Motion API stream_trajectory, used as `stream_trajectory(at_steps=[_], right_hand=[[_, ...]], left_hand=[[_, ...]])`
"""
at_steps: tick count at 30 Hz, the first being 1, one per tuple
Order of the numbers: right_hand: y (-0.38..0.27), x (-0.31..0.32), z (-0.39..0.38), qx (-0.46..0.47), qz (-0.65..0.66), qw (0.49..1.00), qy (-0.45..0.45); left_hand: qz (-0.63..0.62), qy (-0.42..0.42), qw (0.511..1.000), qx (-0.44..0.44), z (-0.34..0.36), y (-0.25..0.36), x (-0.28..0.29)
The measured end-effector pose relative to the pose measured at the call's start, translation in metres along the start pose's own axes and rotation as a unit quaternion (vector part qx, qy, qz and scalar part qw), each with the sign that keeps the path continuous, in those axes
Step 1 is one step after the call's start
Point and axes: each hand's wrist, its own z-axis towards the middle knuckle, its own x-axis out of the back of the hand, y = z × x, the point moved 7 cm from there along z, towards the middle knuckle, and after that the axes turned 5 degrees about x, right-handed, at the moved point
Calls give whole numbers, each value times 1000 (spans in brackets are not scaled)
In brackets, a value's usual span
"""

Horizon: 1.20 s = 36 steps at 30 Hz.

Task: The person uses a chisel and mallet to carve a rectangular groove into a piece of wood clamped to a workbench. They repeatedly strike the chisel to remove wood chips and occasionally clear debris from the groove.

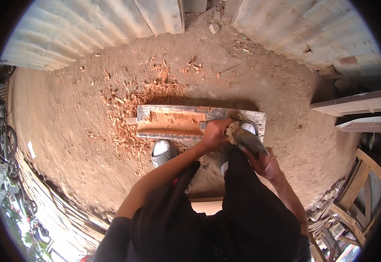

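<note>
A weathered wooden beam [144, 114] lies crosswise on the dirt ground before me, with a long hollow of fresh reddish wood cut into it. My left hand [217, 132] is closed over the beam's right part, around the handle of what looks like a chisel [203, 125]. Its short grey blade points left, at the right end of the hollow; the handle is hidden in my fist. My right hand [264, 164] grips a thick wooden mallet [249, 141]. The mallet's pale, frayed end is right beside my left fist.
My right foot [249, 128] rests on the beam's right end; my left foot [162, 151] stands in front of it. Wood shavings [125, 105] are scattered left and beyond. Corrugated metal sheets [94, 30] stand at the back. Wooden frames [358, 196] lean at the right.
</note>
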Motion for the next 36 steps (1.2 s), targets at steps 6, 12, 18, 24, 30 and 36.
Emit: stream_trajectory(at_steps=[6, 12, 18, 24, 30, 36], right_hand=[[-32, 12, 5, 40, -17, 998, 53], [-28, 22, 2, -28, -1, 999, 24], [-23, -5, 1, -72, 81, 994, 25], [-36, 10, 14, -40, 32, 997, 53], [-26, 12, 29, -48, 56, 997, 33], [-31, 15, 22, 50, 7, 991, 125]], left_hand=[[49, -31, 998, -5, -11, -23, -11], [52, -27, 998, -10, -11, -23, 1], [-6, -1, 1000, -8, -1, -3, 12], [4, 3, 1000, -1, -3, -10, 15], [10, 18, 1000, 8, -3, -15, 12], [11, 7, 1000, 6, -3, -14, 6]])
